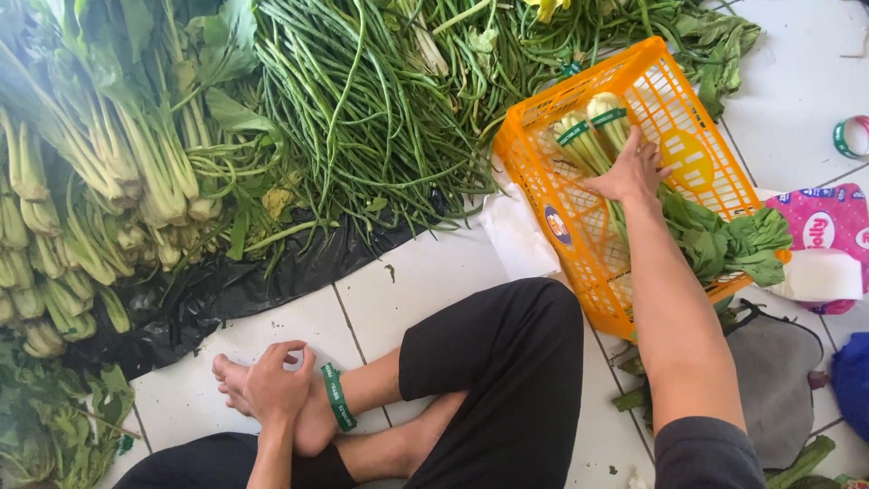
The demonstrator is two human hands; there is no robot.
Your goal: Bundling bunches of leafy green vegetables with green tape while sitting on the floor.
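1. Person is sitting cross-legged on the white tiled floor [425, 281], wearing black trousers [507, 362], bare feet tucked in.
2. Right hand [629, 170] is reaching into the orange plastic lattice crate [579, 226], which is lying tipped near the floor's far right side. The palm is pressing down on a bundle of pale-stemmed leafy greens [715, 240] banded with green tape; its fingers are spread and flat, resting on the stems rather than clenched around them.
3. The bundle is lying inside the crate, stem ends pointing to the far wall of it and dark leaves spilling over the near right rim.
4. Left hand [276, 389] is sitting on the left foot [308, 421], fingers loosely curled, grasping nothing that I can make out. A short strip of green tape [338, 409] is lying across the ankle just beside it.
5. On black plastic sheeting [235, 285] along the floor's far left: a heap of thick white-stemmed greens [100, 172], and next to it a big pile of long green beans [380, 109].
6. At the right edge there's a green tape roll [851, 138] and a pink printed packet [828, 226].
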